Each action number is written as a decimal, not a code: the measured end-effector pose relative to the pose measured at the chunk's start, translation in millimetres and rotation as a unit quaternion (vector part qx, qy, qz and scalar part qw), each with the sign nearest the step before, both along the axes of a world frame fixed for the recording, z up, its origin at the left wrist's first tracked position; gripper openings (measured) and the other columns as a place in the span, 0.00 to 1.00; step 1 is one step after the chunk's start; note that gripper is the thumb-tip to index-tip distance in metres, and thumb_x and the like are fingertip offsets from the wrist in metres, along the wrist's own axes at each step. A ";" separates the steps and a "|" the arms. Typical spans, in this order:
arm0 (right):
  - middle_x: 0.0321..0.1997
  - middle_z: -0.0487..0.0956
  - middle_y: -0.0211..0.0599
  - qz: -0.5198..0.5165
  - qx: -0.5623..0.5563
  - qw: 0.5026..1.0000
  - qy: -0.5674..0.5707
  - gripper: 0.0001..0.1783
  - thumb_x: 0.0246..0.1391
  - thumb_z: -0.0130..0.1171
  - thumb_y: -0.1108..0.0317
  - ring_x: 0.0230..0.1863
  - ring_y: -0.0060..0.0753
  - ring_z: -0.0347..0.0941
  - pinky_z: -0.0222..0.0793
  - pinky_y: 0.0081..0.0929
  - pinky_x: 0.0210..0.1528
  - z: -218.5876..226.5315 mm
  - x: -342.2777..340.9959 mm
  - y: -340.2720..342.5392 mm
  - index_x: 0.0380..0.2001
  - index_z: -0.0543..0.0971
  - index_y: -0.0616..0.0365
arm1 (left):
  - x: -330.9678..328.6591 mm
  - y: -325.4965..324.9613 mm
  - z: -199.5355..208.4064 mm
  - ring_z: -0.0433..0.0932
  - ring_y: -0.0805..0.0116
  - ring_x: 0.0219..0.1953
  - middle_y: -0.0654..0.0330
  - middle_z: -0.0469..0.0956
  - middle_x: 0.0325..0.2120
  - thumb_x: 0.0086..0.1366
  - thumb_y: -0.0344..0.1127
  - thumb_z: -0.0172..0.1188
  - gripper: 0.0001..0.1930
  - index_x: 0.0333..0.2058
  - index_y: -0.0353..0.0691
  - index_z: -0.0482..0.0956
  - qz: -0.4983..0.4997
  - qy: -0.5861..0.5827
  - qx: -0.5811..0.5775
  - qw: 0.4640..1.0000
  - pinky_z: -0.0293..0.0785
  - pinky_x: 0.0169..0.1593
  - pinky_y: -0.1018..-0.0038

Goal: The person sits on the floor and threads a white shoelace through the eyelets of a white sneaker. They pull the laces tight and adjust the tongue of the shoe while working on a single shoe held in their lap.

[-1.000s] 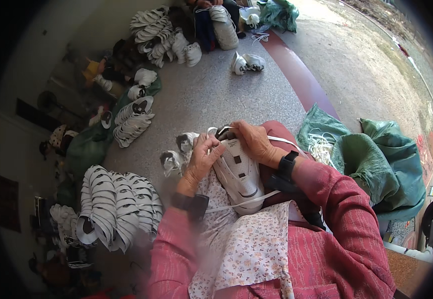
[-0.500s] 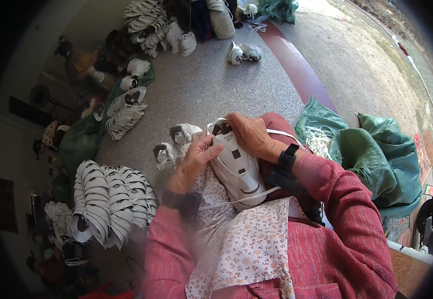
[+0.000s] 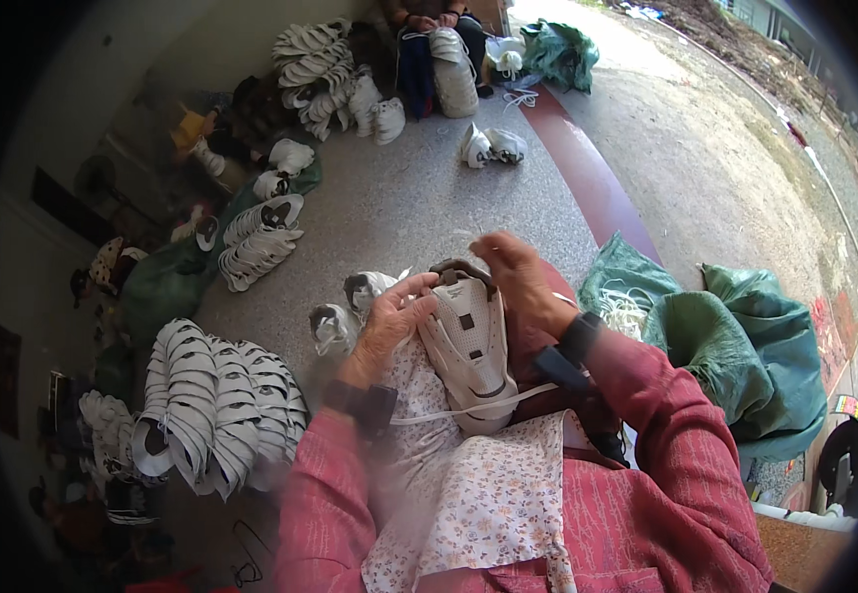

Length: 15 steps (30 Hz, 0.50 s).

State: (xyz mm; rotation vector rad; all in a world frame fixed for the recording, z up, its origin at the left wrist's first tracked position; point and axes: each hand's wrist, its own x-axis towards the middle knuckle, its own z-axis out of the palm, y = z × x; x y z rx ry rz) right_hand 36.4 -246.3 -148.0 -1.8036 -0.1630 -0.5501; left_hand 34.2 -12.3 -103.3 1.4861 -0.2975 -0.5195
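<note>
White shoe upper (image 3: 473,351), 1 in number, lay lengthwise over the lap (image 3: 539,346), with 1 white lace (image 3: 498,401) crossing its near end. Left grip (image 3: 384,324) pinched the upper's left edge; right grip (image 3: 523,282) was raised beside the far end, its hold impossible to tell. Beyond were 2 nearby uppers (image 3: 333,327) and 2 distant uppers (image 3: 474,146) on grey floor (image 3: 399,198).

LIGHT: daylight from 2 o'clock, ground (image 3: 686,128) there pale, nearly washed out | DIM: green sack (image 3: 157,287) at 9 o'clock, in murky shade | BLUR: hazy smear by left sleeve (image 3: 328,499), 7 o'clock | EDGE: black vignette all round; reddish floor strip (image 3: 572,143) bowed, 1 o'clock
</note>
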 end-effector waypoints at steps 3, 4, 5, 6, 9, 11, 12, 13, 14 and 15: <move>0.33 0.82 0.30 0.062 0.130 0.980 0.134 0.11 0.63 0.62 0.66 0.35 0.19 0.73 0.70 0.22 0.39 26.9 -32.6 -32.8 0.43 0.83 0.64 | 1.7 14.5 -5.9 0.78 0.77 0.45 0.63 0.82 0.44 0.65 0.34 0.67 0.19 0.53 0.35 0.79 0.098 -0.081 -0.011 0.992 0.73 0.52 0.79; 0.33 0.81 0.28 0.070 0.129 0.970 0.192 0.12 0.64 0.61 0.67 0.35 0.17 0.73 0.70 0.20 0.39 35.3 -49.9 -43.5 0.43 0.83 0.64 | -3.3 7.9 4.1 0.78 0.78 0.42 0.65 0.83 0.39 0.67 0.32 0.65 0.13 0.48 0.35 0.82 0.138 -0.157 0.029 0.977 0.74 0.49 0.81; 0.32 0.81 0.26 0.078 0.129 0.957 0.248 0.12 0.64 0.61 0.67 0.35 0.15 0.72 0.70 0.18 0.39 39.4 -64.0 -48.3 0.44 0.83 0.65 | -8.7 1.6 17.9 0.78 0.79 0.40 0.65 0.83 0.38 0.67 0.32 0.65 0.12 0.47 0.36 0.83 0.122 -0.157 0.012 0.980 0.74 0.48 0.81; 0.32 0.81 0.25 0.094 0.108 0.965 0.221 0.12 0.64 0.61 0.67 0.35 0.14 0.72 0.70 0.18 0.38 36.7 -76.2 -49.6 0.44 0.83 0.65 | -13.7 -5.2 29.7 0.78 0.79 0.39 0.66 0.83 0.37 0.67 0.31 0.65 0.11 0.46 0.36 0.83 0.105 -0.154 -0.005 0.982 0.74 0.47 0.82; 0.33 0.82 0.24 0.144 0.057 0.973 0.174 0.12 0.65 0.60 0.68 0.36 0.12 0.72 0.71 0.17 0.36 25.2 -106.5 -43.8 0.43 0.83 0.67 | -29.1 -25.0 48.5 0.78 0.80 0.35 0.66 0.83 0.32 0.66 0.30 0.65 0.08 0.42 0.36 0.85 0.045 -0.140 0.005 0.989 0.74 0.42 0.81; 0.34 0.83 0.25 0.174 0.041 0.966 0.185 0.12 0.65 0.60 0.68 0.36 0.10 0.72 0.71 0.18 0.35 17.4 -119.6 -33.5 0.43 0.83 0.67 | -41.1 -32.5 52.7 0.76 0.81 0.34 0.68 0.82 0.32 0.65 0.29 0.65 0.07 0.41 0.36 0.85 -0.017 -0.108 0.046 0.993 0.73 0.40 0.82; 0.33 0.83 0.29 0.191 0.027 0.965 0.177 0.10 0.63 0.61 0.70 0.33 0.15 0.75 0.72 0.20 0.33 19.6 -123.8 -28.1 0.42 0.83 0.66 | -44.7 -30.6 45.0 0.74 0.83 0.32 0.70 0.81 0.30 0.64 0.30 0.66 0.07 0.40 0.36 0.85 -0.035 -0.141 0.101 0.984 0.71 0.37 0.83; 0.33 0.82 0.31 0.196 -0.016 0.968 0.159 0.09 0.62 0.61 0.70 0.31 0.18 0.76 0.72 0.21 0.33 19.6 -123.0 -26.1 0.41 0.84 0.64 | -47.9 -27.6 36.1 0.74 0.83 0.32 0.70 0.81 0.30 0.63 0.30 0.67 0.07 0.40 0.37 0.85 -0.040 -0.153 0.134 0.978 0.70 0.36 0.83; 0.32 0.82 0.33 0.199 -0.058 0.968 0.141 0.09 0.61 0.61 0.71 0.30 0.21 0.77 0.72 0.23 0.33 19.1 -121.1 -24.4 0.41 0.84 0.63 | -52.8 -23.6 26.7 0.73 0.83 0.31 0.70 0.80 0.30 0.63 0.30 0.67 0.07 0.40 0.38 0.85 -0.046 -0.166 0.167 0.971 0.70 0.35 0.83; 0.32 0.81 0.35 0.198 -0.103 0.967 0.121 0.08 0.61 0.62 0.71 0.29 0.25 0.78 0.72 0.24 0.33 18.5 -119.5 -23.7 0.41 0.84 0.62 | -57.0 -21.5 19.9 0.73 0.83 0.31 0.70 0.80 0.30 0.62 0.30 0.68 0.07 0.39 0.38 0.85 -0.055 -0.180 0.197 0.962 0.69 0.35 0.83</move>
